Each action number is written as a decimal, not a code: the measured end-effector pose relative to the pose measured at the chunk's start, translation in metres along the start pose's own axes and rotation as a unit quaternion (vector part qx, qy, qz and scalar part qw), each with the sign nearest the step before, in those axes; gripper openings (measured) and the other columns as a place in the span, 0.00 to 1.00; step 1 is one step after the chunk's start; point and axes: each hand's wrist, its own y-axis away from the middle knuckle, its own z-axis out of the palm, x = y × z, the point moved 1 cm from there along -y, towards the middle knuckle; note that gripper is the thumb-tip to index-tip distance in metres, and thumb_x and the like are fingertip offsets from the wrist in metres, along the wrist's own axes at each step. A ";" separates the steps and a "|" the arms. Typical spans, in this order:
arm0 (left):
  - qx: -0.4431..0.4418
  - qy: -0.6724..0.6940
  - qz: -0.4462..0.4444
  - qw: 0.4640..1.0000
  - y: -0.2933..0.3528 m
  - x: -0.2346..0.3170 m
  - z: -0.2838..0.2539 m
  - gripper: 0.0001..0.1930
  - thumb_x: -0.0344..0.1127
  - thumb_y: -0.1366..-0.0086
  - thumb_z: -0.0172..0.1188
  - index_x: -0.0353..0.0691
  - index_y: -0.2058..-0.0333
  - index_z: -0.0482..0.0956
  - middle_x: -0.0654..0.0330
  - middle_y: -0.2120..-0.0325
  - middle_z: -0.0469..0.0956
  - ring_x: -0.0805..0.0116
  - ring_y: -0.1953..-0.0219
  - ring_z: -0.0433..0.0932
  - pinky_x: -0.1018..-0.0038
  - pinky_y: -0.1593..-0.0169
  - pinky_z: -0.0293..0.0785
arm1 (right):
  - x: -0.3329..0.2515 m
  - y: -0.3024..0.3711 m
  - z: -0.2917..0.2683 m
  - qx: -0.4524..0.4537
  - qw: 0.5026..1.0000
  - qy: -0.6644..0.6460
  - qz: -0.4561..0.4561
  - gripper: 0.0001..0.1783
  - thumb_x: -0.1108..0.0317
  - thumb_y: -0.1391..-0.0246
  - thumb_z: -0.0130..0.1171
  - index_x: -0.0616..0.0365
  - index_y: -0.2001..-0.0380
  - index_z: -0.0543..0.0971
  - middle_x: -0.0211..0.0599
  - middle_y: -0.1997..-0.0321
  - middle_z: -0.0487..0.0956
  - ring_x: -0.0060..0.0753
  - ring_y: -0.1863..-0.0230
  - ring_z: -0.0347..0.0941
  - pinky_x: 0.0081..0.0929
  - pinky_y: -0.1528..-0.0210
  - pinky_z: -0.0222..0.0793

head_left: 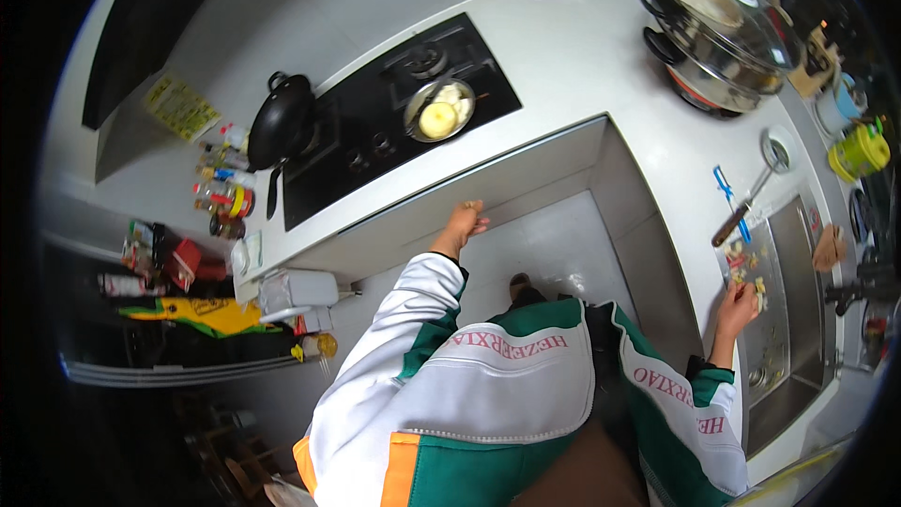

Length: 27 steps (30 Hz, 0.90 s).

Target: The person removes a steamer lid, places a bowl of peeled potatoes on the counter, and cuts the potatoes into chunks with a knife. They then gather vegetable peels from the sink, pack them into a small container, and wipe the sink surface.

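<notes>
My left hand [463,225] hangs over the floor in front of the cabinet, fingers loosely bent and apart, with nothing seen in it. At the right, my right hand [737,310] is down at the sink's near edge, its fingers drawn together. Touching or just beside its fingertips are small pale and reddish food scraps [739,261]; what the fingers hold, if anything, is too small to make out. Just beyond the scraps lie a blue peeler-like tool [724,186] and a wooden-handled strainer or ladle [751,206]. The metal sink [784,319] is partly covered with wet scraps.
On the black cooktop [375,103] sit a metal bowl [413,122] of pale peeled pieces and a black wok [282,122]. A lidded steamer pot [718,56] stands at the back right. Bottles [225,195] line the left counter; a white bin [298,293] hangs below.
</notes>
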 end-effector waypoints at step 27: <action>0.226 -0.017 0.233 0.946 -0.043 0.148 -0.114 0.26 0.40 0.38 0.61 0.36 0.44 0.69 0.47 0.46 0.69 0.54 0.46 0.70 0.65 0.43 0.66 | -0.474 -0.030 0.042 -0.188 0.786 -0.383 -0.447 0.20 0.77 0.52 0.62 0.61 0.52 0.76 0.48 0.56 0.77 0.54 0.50 0.68 0.42 0.47 0.66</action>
